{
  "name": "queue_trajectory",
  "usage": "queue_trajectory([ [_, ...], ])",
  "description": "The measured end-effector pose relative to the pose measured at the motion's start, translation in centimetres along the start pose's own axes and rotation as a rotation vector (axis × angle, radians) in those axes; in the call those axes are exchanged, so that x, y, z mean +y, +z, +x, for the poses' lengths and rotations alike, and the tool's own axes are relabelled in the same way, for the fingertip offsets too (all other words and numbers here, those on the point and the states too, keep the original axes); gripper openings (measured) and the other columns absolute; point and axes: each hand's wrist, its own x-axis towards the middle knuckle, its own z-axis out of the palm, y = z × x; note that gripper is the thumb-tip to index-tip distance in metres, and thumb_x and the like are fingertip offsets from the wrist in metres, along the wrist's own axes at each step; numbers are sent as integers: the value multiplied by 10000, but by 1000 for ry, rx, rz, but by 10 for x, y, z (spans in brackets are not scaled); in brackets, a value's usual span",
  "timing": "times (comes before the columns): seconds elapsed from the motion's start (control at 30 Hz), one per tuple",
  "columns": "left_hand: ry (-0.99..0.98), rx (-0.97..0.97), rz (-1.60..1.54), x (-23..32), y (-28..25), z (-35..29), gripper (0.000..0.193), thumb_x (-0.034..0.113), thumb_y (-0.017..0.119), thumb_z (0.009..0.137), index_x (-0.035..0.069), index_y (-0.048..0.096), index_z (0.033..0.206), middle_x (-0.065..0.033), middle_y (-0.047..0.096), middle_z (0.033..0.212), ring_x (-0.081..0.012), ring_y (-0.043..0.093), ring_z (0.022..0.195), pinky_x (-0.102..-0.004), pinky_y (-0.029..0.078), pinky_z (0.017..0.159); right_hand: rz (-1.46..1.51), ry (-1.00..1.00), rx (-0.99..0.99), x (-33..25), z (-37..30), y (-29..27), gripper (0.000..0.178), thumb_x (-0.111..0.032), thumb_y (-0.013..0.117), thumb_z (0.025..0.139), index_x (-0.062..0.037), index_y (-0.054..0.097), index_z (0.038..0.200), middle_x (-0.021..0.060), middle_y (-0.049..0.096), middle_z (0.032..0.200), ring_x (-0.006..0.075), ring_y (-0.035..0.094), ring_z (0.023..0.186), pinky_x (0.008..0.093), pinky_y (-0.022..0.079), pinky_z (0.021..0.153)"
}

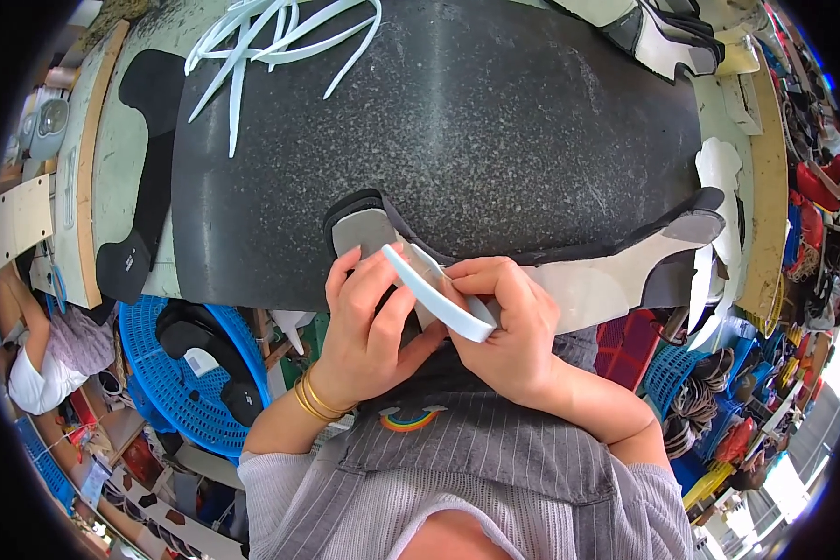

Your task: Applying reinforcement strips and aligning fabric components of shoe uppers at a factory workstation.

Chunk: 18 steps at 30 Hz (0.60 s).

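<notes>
Between my hands a narrow pale blue strip (pixel 439 306) is bent into a loop. My right hand (pixel 518 327) pinches it, thumb and forefinger closed around its near bend and backing. The fingers of my left hand (pixel 364 317) are curled at the strip's other end, with the thumb underneath. Just beneath, at the table's near edge, lies a curved cut piece (pixel 579 285) with a grey-beige face and a thick black edge. Its left lobe (pixel 364 229) rises beside my left fingertips. My hands cover its middle.
A speckled black mat (pixel 439 121) covers the worktable. Loose pale blue strips (pixel 280 33) lie at its far left. A black cut piece (pixel 145 224) rests left of it, more cut pieces (pixel 658 37) far right. A blue basket (pixel 191 383) with black pieces stands lower left. Another person (pixel 51 345) sits left.
</notes>
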Motion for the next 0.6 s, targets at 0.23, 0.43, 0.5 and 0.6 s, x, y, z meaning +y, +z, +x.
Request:
queue_trajectory([
  [0.23,-29,-168,8,4,-9,12,636,176,803,723,33,444,1228,-202,509,1382,-327,520,1281,-581,282,1050,8,105,-73,-4,2,-10,168,46,738,775,-1,599,857,109,683,887,217,672,721,302,533,618],
  [0.43,-18,-256,86,7,-15,12,642,376,775,761,30,468,1206,-194,512,1389,-314,498,1307,-584,265,1057,-176,-30,-187,-1,-2,-57,262,44,701,731,-22,643,977,109,650,923,282,645,773,354,521,634],
  [0.5,-34,-273,91,11,-16,14,746,493,748,743,27,459,1249,-193,506,1395,-309,482,1321,-586,249,1064,-205,-27,-186,-5,-1,-63,278,54,692,737,-20,650,1002,109,649,920,285,639,763,356,517,641],
  [0.6,-25,-316,165,12,-16,14,843,619,671,741,25,499,1314,-189,511,1385,-314,476,1317,-580,232,1074,-219,8,-184,-6,2,-66,252,53,688,751,-14,644,989,114,647,909,287,642,754,360,518,643],
])
